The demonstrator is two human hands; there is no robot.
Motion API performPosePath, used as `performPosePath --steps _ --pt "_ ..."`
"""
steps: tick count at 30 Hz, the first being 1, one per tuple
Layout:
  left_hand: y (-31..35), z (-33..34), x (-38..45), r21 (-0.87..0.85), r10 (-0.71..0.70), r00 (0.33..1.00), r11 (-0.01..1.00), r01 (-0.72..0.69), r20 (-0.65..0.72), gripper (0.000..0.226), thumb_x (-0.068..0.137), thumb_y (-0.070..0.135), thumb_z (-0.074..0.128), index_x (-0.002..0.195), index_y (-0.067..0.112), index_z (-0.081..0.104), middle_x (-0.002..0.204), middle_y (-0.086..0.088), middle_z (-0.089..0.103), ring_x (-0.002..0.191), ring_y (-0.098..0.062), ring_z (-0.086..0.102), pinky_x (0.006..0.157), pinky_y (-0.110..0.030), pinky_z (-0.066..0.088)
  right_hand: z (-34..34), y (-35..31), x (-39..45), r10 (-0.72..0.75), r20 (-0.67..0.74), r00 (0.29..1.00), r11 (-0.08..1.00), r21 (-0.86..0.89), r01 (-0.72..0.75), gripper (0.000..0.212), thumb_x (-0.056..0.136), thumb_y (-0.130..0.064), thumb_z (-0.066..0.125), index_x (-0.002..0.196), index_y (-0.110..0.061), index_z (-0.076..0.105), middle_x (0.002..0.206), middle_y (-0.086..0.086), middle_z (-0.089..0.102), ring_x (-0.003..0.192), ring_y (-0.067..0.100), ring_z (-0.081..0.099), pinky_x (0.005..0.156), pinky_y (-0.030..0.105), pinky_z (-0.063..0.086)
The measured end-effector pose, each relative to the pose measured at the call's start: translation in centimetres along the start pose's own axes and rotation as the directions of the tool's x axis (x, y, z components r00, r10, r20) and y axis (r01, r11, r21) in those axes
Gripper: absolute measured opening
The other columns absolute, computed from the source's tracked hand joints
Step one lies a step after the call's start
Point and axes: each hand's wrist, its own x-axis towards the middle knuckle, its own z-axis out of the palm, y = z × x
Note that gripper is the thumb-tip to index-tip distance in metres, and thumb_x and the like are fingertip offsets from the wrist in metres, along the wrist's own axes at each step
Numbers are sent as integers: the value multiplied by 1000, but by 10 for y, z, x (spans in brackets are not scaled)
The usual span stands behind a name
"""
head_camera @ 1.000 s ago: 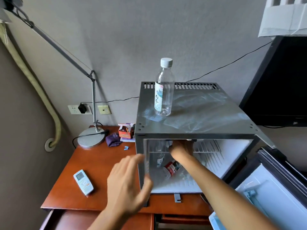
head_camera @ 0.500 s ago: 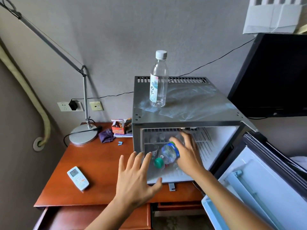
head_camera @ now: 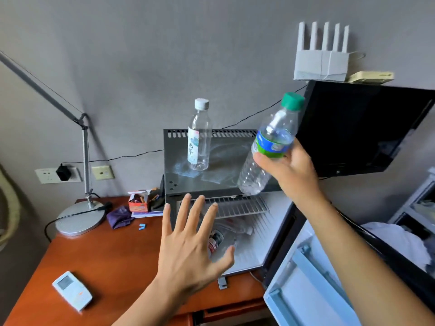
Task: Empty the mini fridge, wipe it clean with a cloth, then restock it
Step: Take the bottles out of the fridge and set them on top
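Hidden and cut-off parts around the mini fridge (head_camera: 219, 165)

The left hand (head_camera: 188, 250), spread in front of the mini fridge, covers the left part of its opening and part of the bottle with a red label (head_camera: 215, 240) lying inside; what else lies beside that bottle is too blurred to tell. The green-capped bottle (head_camera: 268, 147), gripped by the right hand (head_camera: 289, 170), hides the fridge's right top corner, and its label print is unreadable. Right of the fridge, the open door (head_camera: 313, 285) runs off the bottom edge. Left of the fridge, the lamp (head_camera: 80, 217) arm leaves the frame, and the small box (head_camera: 138, 203) holds contents too small to tell.
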Motion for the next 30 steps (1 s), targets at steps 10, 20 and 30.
performPosePath --steps 10,20,30 --pt "-18 -16 5 94 -58 998 994 56 14 95 81 83 42 158 26 36 167 -9 25 158 -31 10 121 -67 12 69 25 101 137 -48 989 965 -220 -144 54 67 -54 86 107 -27 65 101 -12 72 96 13 69 92 40 57" --pt "-5 24 -27 -94 36 999 995 -38 -33 74 79 61 62 137 15 61 137 -7 60 129 -30 55 98 -43 48 64 50 1 -322 -252 913 917 -322 234 47 91 -34 67 130 -12 54 115 6 59 101 25 60 87 42 53" --pt "-22 124 -37 27 -82 922 997 77 378 85 76 70 55 143 17 54 148 -14 55 141 -36 47 114 -53 42 92 233 -123 283 99 954 754 -638 -157 27 87 -29 69 112 -32 62 101 -15 68 91 12 67 74 30 51"
